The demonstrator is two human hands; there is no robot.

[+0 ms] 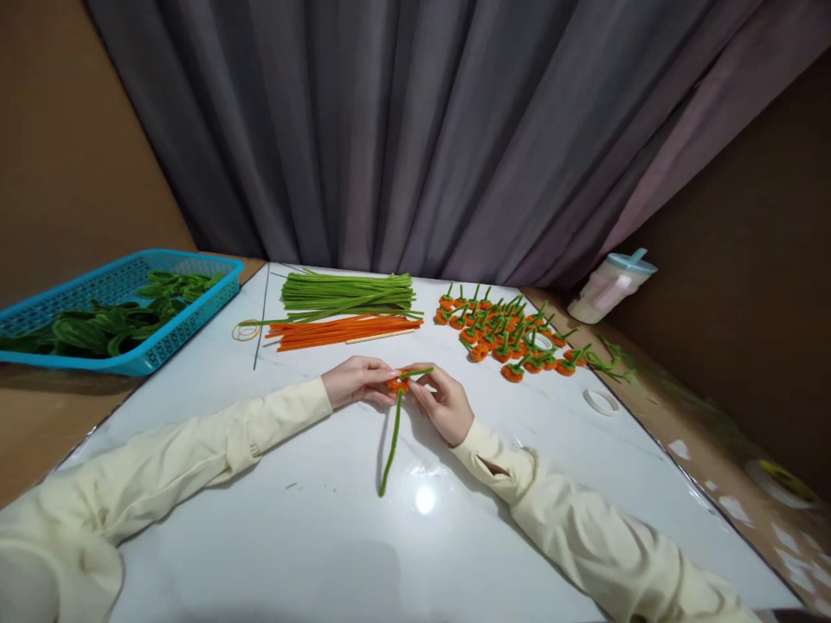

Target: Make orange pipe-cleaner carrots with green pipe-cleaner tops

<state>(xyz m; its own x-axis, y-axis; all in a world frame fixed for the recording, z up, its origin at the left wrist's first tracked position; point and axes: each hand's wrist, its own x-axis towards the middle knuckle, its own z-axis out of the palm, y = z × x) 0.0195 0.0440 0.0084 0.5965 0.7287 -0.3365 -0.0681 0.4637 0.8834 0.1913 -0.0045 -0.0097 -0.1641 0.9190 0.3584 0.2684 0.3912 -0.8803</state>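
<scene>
My left hand [356, 382] and my right hand [445, 402] meet over the white table [312, 536]. Both pinch a small orange coil [394, 384] wrapped with a green pipe cleaner [392, 441]. The green stem hangs down toward me, and its short end pokes right over my right fingers. Both sleeves are pale cream.
Behind my hands lie a bundle of green pipe cleaners [351, 292] and a row of orange ones [341, 331]. A pile of finished orange-and-green pieces [503, 333] sits at the right. A blue basket [123, 307] with green loops stands left. A tape ring [601, 401] and a lidded cup [614, 284] are at the right.
</scene>
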